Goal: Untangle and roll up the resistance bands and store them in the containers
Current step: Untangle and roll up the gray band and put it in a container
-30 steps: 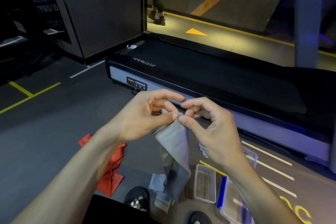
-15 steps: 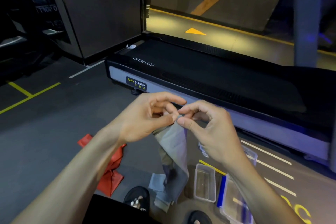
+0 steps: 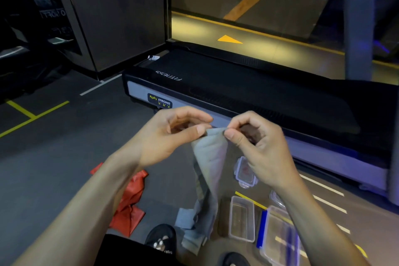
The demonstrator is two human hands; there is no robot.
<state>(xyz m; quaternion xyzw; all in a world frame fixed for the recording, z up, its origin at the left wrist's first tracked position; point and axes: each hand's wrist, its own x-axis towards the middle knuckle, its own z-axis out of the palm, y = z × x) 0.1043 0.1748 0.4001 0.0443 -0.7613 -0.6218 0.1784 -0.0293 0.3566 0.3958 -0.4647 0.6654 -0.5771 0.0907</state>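
A grey resistance band hangs from both my hands down to the floor, where its lower end lies crumpled. My left hand pinches the band's top edge between thumb and fingers. My right hand pinches the same edge a little to the right. A red resistance band lies on the floor under my left forearm. A small clear container stands open on the floor to the right of the grey band. A lidded container with something red inside sits under my right hand.
A black treadmill runs across the floor just beyond my hands. A larger clear container with a blue-edged lid lies at the lower right. My feet in dark slippers are at the bottom edge. Yellow and white lines mark the grey floor.
My hands have drawn slightly apart, stretching the grey band's top edge between them. A person standing beyond the treadmill a second ago is gone from view.
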